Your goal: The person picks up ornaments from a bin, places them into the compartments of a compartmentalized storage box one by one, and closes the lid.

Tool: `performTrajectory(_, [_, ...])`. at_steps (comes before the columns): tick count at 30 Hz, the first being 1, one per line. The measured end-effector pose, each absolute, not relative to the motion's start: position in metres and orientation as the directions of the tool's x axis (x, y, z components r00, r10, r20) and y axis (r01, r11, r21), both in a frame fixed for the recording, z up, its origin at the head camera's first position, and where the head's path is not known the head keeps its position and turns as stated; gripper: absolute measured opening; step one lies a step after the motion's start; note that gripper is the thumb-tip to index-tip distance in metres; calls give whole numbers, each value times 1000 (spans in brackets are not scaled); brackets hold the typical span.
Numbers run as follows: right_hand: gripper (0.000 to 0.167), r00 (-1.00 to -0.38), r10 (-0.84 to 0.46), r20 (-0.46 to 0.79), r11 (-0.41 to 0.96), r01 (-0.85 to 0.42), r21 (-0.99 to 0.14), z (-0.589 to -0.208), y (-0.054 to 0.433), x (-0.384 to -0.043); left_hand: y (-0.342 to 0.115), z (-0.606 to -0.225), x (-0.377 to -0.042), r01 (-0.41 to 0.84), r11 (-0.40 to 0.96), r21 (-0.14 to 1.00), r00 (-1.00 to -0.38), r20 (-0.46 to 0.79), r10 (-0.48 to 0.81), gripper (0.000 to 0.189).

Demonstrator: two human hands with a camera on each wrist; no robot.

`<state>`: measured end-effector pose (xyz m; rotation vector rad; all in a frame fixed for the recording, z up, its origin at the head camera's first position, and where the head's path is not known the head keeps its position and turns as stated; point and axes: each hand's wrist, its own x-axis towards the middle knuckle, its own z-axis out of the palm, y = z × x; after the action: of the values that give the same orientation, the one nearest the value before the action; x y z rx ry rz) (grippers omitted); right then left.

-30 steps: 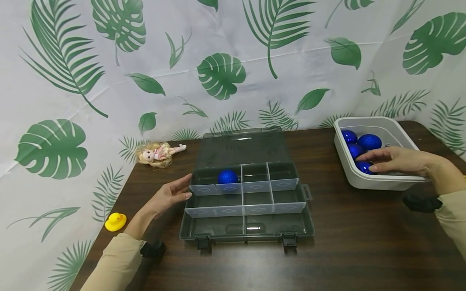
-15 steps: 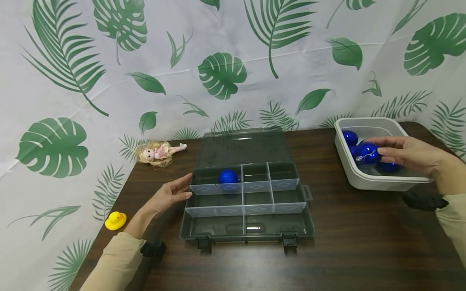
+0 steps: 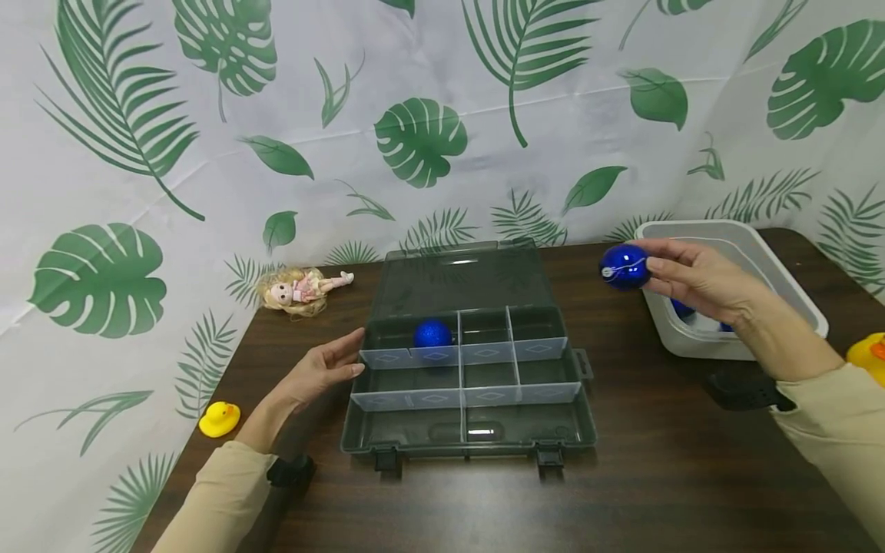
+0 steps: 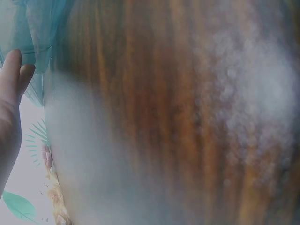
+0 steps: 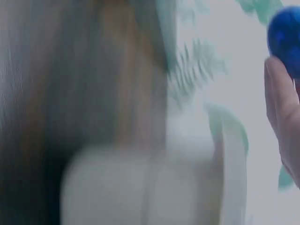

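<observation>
Between thumb and fingers my right hand (image 3: 705, 280) pinches a shiny blue Christmas bauble (image 3: 624, 266) with a silver string loop, held in the air left of the white tub (image 3: 698, 357). The right wrist view shows this bauble (image 5: 287, 40) at its right edge. My left hand (image 3: 318, 378), fingers relaxed, rests at the left side of a dark see-through compartment box (image 3: 408, 430), whose lid is folded back. In the box's back left compartment sits a glittery blue bauble (image 3: 432, 335). More blue baubles (image 3: 681, 309) lie in the tub, partly hidden by my right hand.
White dividers (image 3: 487, 396) split the box into several compartments. A small blond doll (image 3: 300, 293) lies behind my left hand. One yellow rubber duck (image 3: 220, 419) stands at the table's left edge, and another yellow duck (image 3: 870, 357) shows at far right. A leaf-patterned cloth (image 3: 332, 192) hangs behind.
My right hand has picked the shiny bauble out of the white tub and carried it left past the tub's rim. My left hand stays at the box.
</observation>
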<state>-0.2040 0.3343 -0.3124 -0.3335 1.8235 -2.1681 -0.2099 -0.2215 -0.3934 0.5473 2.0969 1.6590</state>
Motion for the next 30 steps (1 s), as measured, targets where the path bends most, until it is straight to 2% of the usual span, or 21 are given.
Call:
performTrajectory(6, [25,-905,-422,-45,-234,157,-960,-318,269,-207,-221,-394,-209,58,220,974,-838,-72,542,69])
performTrajectory(9, [23,-910,-404,-91,-163,169,-972,-324,243,-211,-221,-394,-209,56,219,974,-839,-73,539,69])
performTrajectory(15, [50,-908,-383,-171,34,171,-985,-337,199,-218,-222,-396,-210,59,206,977,-838,-64,542,70])
performTrajectory(18, [52,-916,-370,-157,81,137,-987,-342,184,-219,-222,-397,-211,53,196,979,-837,-63,544,71])
performTrajectory(25, [47,-956,-290,-43,268,-38,-963,-352,165,-214,-221,-396,-210,35,197,980,-840,-78,537,71])
performTrajectory(30, [44,-971,-239,15,306,-90,-948,-356,157,-211,-221,-396,-210,36,196,980,-842,-76,535,71])
